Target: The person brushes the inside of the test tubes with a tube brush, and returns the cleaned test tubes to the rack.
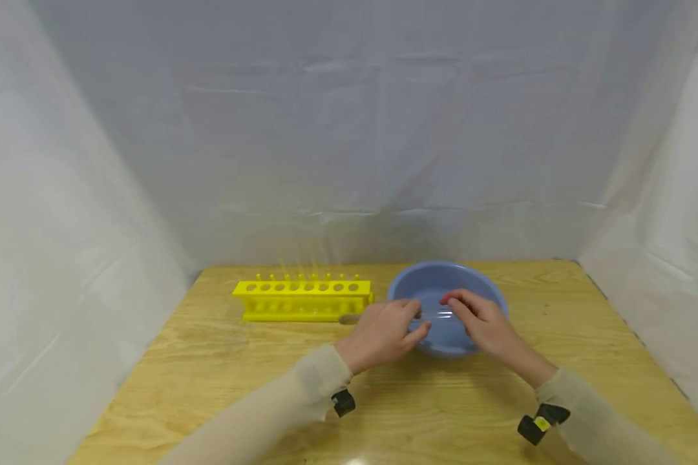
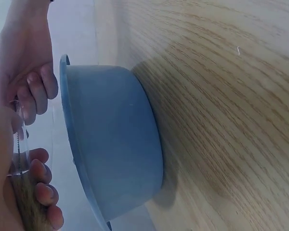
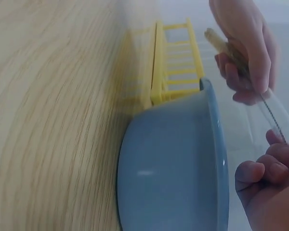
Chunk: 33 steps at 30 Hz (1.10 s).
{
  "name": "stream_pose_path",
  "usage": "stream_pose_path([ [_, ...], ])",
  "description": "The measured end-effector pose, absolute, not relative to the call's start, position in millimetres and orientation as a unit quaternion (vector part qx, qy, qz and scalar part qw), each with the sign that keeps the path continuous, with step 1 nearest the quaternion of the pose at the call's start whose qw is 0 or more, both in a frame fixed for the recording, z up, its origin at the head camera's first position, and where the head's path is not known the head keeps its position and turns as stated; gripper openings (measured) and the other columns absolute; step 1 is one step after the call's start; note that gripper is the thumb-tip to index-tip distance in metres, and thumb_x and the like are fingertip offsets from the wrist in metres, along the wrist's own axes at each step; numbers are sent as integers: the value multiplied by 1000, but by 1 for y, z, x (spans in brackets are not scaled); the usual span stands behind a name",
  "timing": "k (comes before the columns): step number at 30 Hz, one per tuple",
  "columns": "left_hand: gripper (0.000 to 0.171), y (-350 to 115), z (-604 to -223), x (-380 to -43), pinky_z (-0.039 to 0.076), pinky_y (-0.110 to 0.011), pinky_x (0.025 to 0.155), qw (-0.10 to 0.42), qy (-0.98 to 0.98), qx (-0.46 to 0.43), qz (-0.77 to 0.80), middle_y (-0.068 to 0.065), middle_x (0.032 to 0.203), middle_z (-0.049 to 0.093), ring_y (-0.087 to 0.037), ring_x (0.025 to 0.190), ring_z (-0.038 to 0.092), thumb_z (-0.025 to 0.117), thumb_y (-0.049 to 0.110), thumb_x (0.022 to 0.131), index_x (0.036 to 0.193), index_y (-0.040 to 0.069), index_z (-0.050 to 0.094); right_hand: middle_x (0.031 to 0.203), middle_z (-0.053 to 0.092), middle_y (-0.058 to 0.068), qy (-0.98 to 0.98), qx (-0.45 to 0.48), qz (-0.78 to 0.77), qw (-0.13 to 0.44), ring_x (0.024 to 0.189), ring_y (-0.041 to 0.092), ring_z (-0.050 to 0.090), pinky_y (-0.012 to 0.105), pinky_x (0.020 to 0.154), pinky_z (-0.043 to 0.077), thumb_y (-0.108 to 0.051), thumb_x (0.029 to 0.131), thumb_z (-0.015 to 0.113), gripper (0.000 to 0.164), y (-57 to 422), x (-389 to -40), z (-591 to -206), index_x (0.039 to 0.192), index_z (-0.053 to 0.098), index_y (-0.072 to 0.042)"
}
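My left hand (image 1: 386, 329) grips a clear glass test tube (image 1: 440, 314) held nearly level over the blue basin (image 2: 115, 139). Inside the tube, at the end my left fingers surround, show the brownish bristles of a test tube brush (image 3: 238, 60). One end pokes out on the left side of that hand. The brush's twisted wire (image 3: 272, 115) runs along the tube to the right. My right hand (image 1: 488, 329), fingers curled, holds the wire near the tube's right end; its fingertips partly hide the grip.
Left of the basin stands a yellow test tube rack (image 1: 302, 294) with a row of holes and upright pegs. Both sit toward the back of the wooden table (image 1: 221, 381). White sheeting (image 1: 349, 129) hangs behind and at both sides.
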<state>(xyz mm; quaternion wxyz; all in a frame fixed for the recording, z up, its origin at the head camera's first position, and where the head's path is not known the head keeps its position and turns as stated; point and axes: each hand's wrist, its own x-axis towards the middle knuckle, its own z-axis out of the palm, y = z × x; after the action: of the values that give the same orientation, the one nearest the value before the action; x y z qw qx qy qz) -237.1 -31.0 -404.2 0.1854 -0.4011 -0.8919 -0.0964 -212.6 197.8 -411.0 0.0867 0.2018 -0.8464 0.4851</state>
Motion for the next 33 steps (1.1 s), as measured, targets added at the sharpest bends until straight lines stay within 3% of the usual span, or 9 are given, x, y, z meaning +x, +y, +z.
stream_pose_path([
  [4,28,-31,-404,-238,46,-19,53,171,-898,-394,-102,6,90,70,-7,68,63,51,42,103,100,18,63,80,63,8,-848,229,460,128,62,12,53,26,59,47,-16,108,49,21,210,-209,-412,114,68,-13],
  [8,29,-34,-405,-240,44,-18,54,148,-904,-385,-112,6,90,69,-7,68,62,50,43,103,100,17,63,93,67,-2,-853,264,412,184,73,8,57,22,66,48,-7,101,59,15,223,-205,-411,108,70,-14],
  [13,29,-37,-405,-241,41,-17,51,139,-904,-387,-120,6,90,69,-5,67,60,50,43,103,100,18,63,79,53,-12,-852,326,327,248,64,-1,42,14,57,38,0,91,71,14,232,-207,-409,98,71,-12],
  [20,28,-37,-408,-240,43,-16,53,145,-895,-403,-128,5,92,71,-6,69,62,50,42,104,101,17,64,77,52,-11,-835,371,285,289,66,-2,42,11,60,37,5,86,74,19,233,-208,-409,90,70,-14],
  [23,29,-36,-409,-240,44,-17,54,153,-893,-405,-122,5,92,71,-6,71,63,50,43,104,102,17,64,73,48,-12,-837,366,296,278,63,-3,40,12,57,37,6,86,72,25,233,-207,-411,85,67,-18],
  [27,31,-36,-411,-241,46,-18,55,164,-891,-411,-105,5,94,71,-7,73,64,51,45,104,107,18,66,66,43,-12,-841,336,367,212,54,-2,36,18,51,37,2,93,67,28,232,-203,-411,76,59,-18],
  [33,32,-37,-413,-241,50,-21,58,192,-878,-428,-97,6,96,72,-7,75,66,57,45,102,113,18,70,60,47,-2,-834,282,457,127,49,6,36,26,53,42,-5,100,60,31,232,-198,-409,72,52,-13],
])
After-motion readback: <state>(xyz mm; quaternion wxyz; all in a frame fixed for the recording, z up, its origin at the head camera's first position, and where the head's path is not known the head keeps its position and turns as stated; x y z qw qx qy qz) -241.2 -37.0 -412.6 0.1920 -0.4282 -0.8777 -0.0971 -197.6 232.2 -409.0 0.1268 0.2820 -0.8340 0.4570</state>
